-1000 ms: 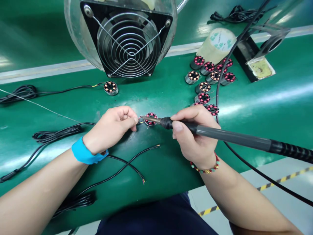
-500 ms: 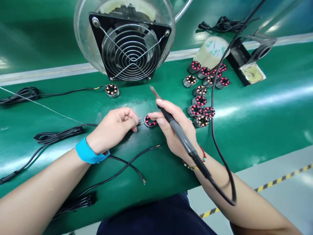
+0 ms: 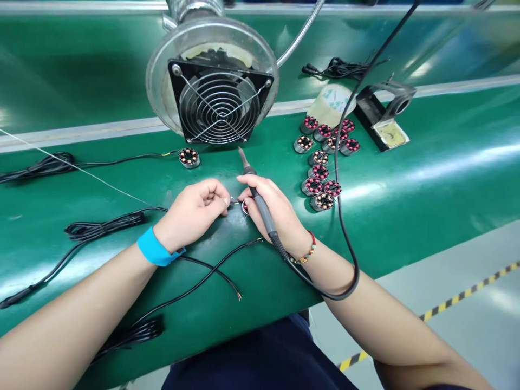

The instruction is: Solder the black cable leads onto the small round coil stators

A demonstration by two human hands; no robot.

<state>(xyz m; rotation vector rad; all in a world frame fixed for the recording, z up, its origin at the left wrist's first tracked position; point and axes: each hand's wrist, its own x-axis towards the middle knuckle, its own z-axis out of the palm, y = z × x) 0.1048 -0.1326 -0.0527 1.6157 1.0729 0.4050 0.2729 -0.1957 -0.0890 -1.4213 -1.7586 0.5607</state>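
Note:
My left hand (image 3: 197,208), with a blue band at the wrist, is closed in a pinch on the end of a black cable (image 3: 156,209). Thin bared wires poke out past the fingertips. A thin solder wire (image 3: 87,169) also runs in from the left toward this hand. In my right hand (image 3: 282,219) lies a soldering iron (image 3: 265,212), its tip pointing up and away from the work. The thumb and fingers of that hand also rest at a small motor stator (image 3: 244,208), mostly hidden behind them. The wire ends lie just left of the stator.
A fan with a round grille (image 3: 221,111) stands behind my hands. Several stators (image 3: 319,172) cluster at right, near a tape roll (image 3: 331,105) and an iron stand (image 3: 385,116). One wired stator (image 3: 189,157) sits left. Loose cables (image 3: 203,279) cross in front.
The camera view has shifted. My right hand has moved left, closer to my left hand, and now covers most of the stator. The left hand keeps its pinch.

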